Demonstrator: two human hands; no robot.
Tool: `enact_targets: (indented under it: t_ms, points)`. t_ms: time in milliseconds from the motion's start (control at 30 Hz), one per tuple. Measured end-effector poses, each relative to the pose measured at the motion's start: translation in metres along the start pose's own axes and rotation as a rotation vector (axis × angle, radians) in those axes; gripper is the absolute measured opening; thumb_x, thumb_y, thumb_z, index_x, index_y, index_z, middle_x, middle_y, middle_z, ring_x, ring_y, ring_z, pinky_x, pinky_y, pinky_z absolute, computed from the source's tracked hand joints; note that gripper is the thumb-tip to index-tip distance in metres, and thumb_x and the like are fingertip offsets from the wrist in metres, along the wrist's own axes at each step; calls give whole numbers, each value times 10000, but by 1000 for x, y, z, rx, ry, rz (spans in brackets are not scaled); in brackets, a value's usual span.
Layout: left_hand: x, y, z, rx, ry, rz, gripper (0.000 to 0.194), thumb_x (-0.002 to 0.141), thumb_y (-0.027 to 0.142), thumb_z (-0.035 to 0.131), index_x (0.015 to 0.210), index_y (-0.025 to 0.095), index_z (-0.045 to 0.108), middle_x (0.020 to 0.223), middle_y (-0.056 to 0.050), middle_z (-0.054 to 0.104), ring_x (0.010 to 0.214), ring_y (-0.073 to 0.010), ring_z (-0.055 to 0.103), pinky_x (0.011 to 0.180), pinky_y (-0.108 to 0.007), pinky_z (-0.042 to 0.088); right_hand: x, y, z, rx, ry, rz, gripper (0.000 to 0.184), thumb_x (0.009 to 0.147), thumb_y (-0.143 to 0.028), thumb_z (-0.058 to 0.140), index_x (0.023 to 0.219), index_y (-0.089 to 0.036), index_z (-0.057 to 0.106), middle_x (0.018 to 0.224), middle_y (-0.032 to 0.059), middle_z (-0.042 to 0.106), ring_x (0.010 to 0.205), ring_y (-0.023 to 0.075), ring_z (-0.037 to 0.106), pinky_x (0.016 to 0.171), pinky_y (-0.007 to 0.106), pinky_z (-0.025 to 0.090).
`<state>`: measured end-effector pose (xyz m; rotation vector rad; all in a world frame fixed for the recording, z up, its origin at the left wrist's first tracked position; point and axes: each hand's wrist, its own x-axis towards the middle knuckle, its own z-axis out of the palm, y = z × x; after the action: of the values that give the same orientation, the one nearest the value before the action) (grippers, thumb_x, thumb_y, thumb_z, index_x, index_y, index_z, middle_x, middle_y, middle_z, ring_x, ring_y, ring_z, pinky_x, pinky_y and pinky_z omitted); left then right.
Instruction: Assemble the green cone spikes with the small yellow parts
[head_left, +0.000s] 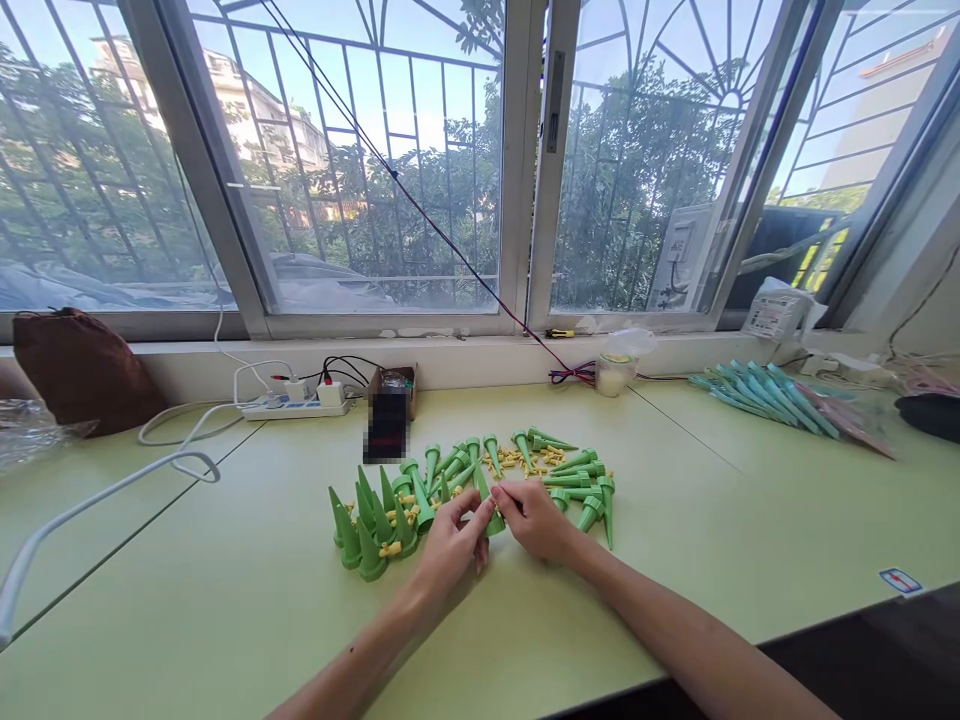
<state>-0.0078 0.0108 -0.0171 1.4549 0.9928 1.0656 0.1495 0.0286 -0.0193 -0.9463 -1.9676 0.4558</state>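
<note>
Both my hands meet over the middle of a pale green table (225, 600). My left hand (450, 545) and my right hand (536, 518) pinch the same green plastic spike (491, 512), fingers closed on it. Behind and around them lie several more green spikes (577, 478), some loose and flat. To the left, a group of upright green spikes (367, 530) stands on the table. Small yellow parts (510, 460) are scattered among the spikes.
A white power strip (292, 405) with cables sits near the window sill, beside a small dark box (388, 420). A brown bag (79, 370) lies at the far left. A jar (613, 375) and a bundle of teal spikes (765, 398) lie at the right.
</note>
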Motion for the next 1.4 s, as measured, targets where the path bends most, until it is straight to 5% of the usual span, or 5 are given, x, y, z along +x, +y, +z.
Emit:
enact_targets:
  t_ms: [467, 900, 1400]
  points:
    - [-1, 0, 0, 24, 7, -51, 419, 822, 594, 621, 854, 179, 566, 567, 50, 527, 385, -81, 476, 381, -199, 401, 1, 0, 0, -19, -30, 37, 362, 980, -272, 402, 630, -195, 350, 552, -43, 377, 526, 105, 310, 537, 256, 226]
    - [2, 0, 2, 75, 20, -52, 416, 793, 582, 632, 720, 191, 509, 528, 48, 508, 375, -102, 509, 370, -216, 423, -1, -6, 0, -113, -76, 71, 343, 972, -202, 428, 635, -190, 361, 576, -32, 422, 544, 106, 336, 554, 261, 221]
    - [-7, 15, 1, 247, 57, 113, 326, 880, 501, 547, 772, 193, 534, 516, 67, 457, 424, -92, 444, 429, -207, 327, -1, -4, 0, -18, -17, 11, 353, 998, -248, 399, 651, -198, 358, 574, -38, 415, 531, 107, 337, 549, 253, 247]
